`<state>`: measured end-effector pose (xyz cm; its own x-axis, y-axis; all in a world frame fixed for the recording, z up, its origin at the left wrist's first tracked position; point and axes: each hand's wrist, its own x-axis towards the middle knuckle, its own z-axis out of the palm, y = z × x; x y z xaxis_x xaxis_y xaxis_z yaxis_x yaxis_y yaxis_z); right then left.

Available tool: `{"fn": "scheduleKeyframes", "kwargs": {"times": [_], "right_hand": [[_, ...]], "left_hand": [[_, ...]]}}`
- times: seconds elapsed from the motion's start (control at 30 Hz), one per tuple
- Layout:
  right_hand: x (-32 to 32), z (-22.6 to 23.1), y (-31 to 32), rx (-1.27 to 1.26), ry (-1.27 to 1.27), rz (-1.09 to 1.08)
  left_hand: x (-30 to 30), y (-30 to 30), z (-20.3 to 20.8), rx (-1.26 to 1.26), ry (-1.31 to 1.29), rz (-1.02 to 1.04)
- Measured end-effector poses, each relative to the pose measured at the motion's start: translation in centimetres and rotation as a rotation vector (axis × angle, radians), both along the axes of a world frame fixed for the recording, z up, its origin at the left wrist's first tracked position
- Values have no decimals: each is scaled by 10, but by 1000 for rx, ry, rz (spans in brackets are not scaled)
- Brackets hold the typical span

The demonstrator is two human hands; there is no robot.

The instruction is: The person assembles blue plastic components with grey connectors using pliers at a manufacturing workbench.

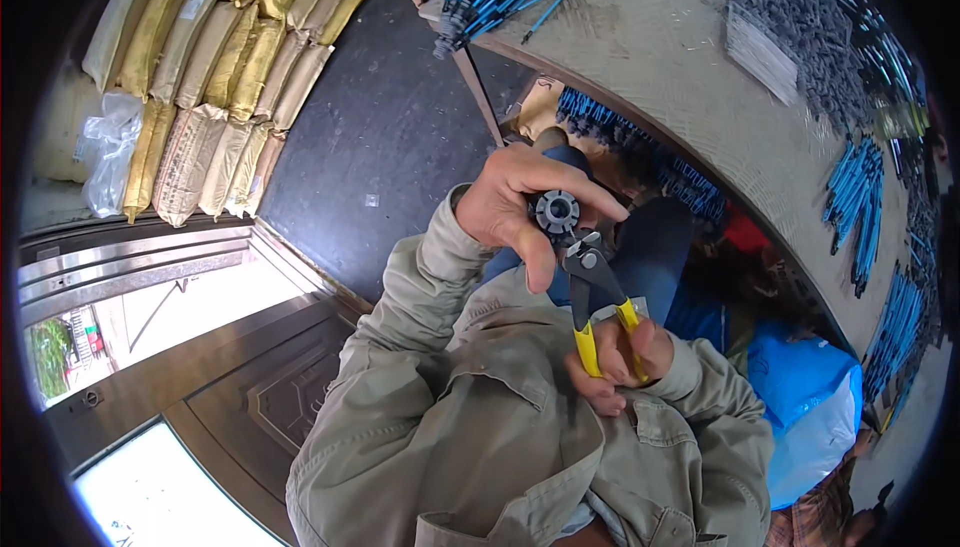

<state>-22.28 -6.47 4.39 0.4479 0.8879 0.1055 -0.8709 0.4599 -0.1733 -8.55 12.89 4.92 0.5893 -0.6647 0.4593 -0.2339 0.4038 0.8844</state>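
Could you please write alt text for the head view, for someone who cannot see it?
A person's left hand holds a dark, ring-shaped part while the right hand grips yellow-handled pliers, their head close to it. A worktable with blue rods curves across the upper right; filled sacks are stacked at upper left.

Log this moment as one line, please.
left hand: holds black notched part | right hand: grips yellow-handled pliers, tips near part's rim | table: blue bundles

Bright daylight (pixel 190 292) flanks a brown panelled door (pixel 285 405); dark floor (pixel 360 127) lies beside a pale table (pixel 640 37).
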Motion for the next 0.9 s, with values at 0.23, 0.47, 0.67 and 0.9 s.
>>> {"fn": "scheduleKeyframes", "kwargs": {"times": [0.23, 0.47, 0.67, 0.9], "right_hand": [[-5, 0, 8, 34, 96, -169], [47, -13, 8, -1154, -716, -1062], [57, -38, 41, -1061, -1008, -1375], [44, -29, 32, -1066, -939, -1239]], "left_hand": [[-3, -13, 10, -37, 77, 112], [-32, -18, 3, -55, 281, 417], [-64, -46, 11, -284, 66, 822], [-78, -20, 14, 279, -48, 574]]}}
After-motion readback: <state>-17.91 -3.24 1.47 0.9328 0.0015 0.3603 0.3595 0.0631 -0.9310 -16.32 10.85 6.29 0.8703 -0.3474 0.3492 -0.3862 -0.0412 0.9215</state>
